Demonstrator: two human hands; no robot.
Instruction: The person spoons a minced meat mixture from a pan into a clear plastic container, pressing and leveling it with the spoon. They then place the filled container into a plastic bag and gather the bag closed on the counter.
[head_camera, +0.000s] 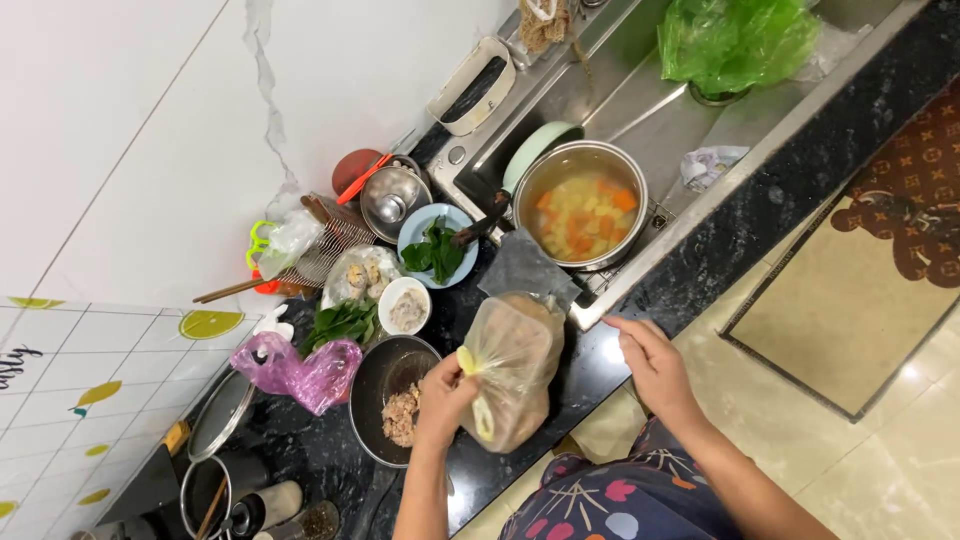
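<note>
My left hand (441, 397) grips the knotted mouth of a clear plastic bag (513, 360) with brownish food inside; the bag lies on the black counter (590, 370). Just left of the bag, a dark bowl (385, 375) holds a lump of minced meat (400, 415). My right hand (650, 360) hovers over the counter's front edge with fingers spread and nothing in it, a little to the right of the bag. A steel pot (580, 205) of yellow and orange vegetable chunks in water sits in the sink beyond the bag.
A blue plate of green leaves (435, 245), a small white bowl (404, 305), a pink plastic bag (300, 370), a steel lid (393, 198) and a wire strainer (330, 250) crowd the counter. A green plastic bag (735, 40) lies in the sink. Pots and jars (250, 500) stand lower left.
</note>
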